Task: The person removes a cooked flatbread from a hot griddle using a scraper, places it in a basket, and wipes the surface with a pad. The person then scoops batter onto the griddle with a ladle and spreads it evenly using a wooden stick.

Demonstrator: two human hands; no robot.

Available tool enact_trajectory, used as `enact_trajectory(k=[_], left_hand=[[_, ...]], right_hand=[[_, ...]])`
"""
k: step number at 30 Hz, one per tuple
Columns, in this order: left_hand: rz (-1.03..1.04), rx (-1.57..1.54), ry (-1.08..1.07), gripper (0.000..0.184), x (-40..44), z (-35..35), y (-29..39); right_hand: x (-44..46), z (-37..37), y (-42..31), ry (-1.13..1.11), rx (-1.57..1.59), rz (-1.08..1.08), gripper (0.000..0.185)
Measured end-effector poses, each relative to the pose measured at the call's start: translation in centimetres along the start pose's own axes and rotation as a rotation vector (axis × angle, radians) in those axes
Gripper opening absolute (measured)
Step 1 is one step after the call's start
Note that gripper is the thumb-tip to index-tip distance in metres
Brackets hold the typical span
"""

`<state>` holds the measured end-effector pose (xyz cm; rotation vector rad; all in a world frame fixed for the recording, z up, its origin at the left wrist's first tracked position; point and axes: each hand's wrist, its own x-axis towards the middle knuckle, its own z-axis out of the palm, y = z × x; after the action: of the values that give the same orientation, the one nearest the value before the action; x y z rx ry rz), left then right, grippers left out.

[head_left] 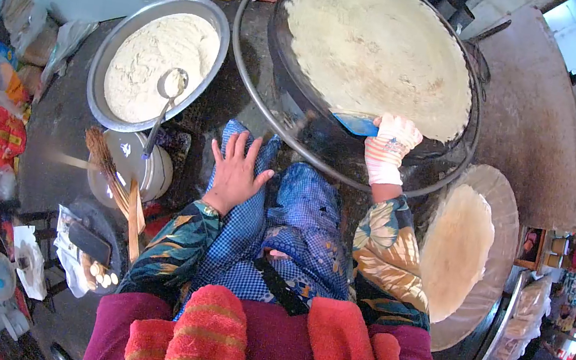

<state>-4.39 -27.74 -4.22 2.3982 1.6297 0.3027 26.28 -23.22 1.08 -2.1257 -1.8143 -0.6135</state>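
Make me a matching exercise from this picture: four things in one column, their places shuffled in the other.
1. Ladle
2. Blue scraper
3. Left hand
4. Red towel

A. Over blue checked cloth
B. Hanging over the person's chest
C. In the metal bowl
D. In the gloved right hand

Pairs: 1-C, 2-D, 3-A, 4-B

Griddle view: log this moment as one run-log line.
right hand: gloved, gripping blue scraper at griddle edge | left hand: open on leg | griddle: pale batter spread | bowl: ladle inside
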Motion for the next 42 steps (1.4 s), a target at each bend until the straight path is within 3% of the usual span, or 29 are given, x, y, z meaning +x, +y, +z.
enact_trajectory(k=[10, 13, 17, 18, 21, 24, 27, 29, 30, 33, 37, 38, 41, 42], left_hand=[[0.014, 0.022, -0.001, 0.070, 0.0, 0.2, 0.6], [0.030, 0.000, 0.047, 0.068, -0.3, 0.5, 0.5], [0.004, -0.186, 0.218, 0.062, -0.2, 0.7, -1.0], [-0.007, -0.241, 0.304, 0.056, -0.2, 0.3, -1.4], [-0.062, -0.398, 0.500, 0.053, 2.9, -0.8, -4.6], [-0.078, -0.327, 0.615, 0.054, 8.7, -5.3, -7.9], [0.031, -0.172, 0.633, 0.057, 15.7, -8.2, -13.0], [0.068, -0.015, 0.537, 0.056, 19.7, -9.2, -15.8], [0.070, 0.065, 0.471, 0.055, 21.4, -9.7, -16.6], [0.121, 0.300, 0.309, 0.049, 25.6, -9.3, -18.4], [0.356, 0.540, 0.178, 0.048, 29.0, -6.6, -18.3], [0.521, 0.546, 0.299, 0.039, 29.3, -5.9, -18.0], [0.631, 0.827, -0.047, 0.019, 27.9, -3.8, -14.3], [0.599, 0.720, -0.113, 0.013, 26.4, -2.7, -13.4]], right_hand=[[0.3, 1.6, 0.2, 0.037, -0.031, 0.005, 0.006], [1.2, 2.5, -0.6, -0.005, 0.098, -0.039, 0.011], [2.2, 4.6, -1.8, 0.068, 0.351, -0.303, 0.021], [2.6, 4.5, -2.1, -0.022, 0.314, -0.344, 0.025], [4.1, 3.9, -3.7, -0.260, 0.189, -0.350, 0.034], [6.1, 3.9, -4.8, -0.246, 0.165, -0.386, 0.037], [7.9, 4.8, -5.8, -0.240, 0.158, -0.387, 0.040], [8.5, 5.6, -6.2, -0.229, 0.171, -0.370, 0.041], [9.6, 5.8, -6.5, -0.352, 0.117, -0.356, 0.041], [10.0, 6.8, -6.4, -0.204, 0.151, -0.414, 0.037], [10.5, 5.3, -6.9, -0.398, 0.136, -0.406, 0.040], [10.6, 5.4, -6.9, -0.377, 0.116, -0.421, 0.039], [11.1, 5.3, -6.9, -0.333, 0.098, -0.431, 0.037], [11.5, 5.0, -7.1, -0.340, 0.122, -0.407, 0.036]])
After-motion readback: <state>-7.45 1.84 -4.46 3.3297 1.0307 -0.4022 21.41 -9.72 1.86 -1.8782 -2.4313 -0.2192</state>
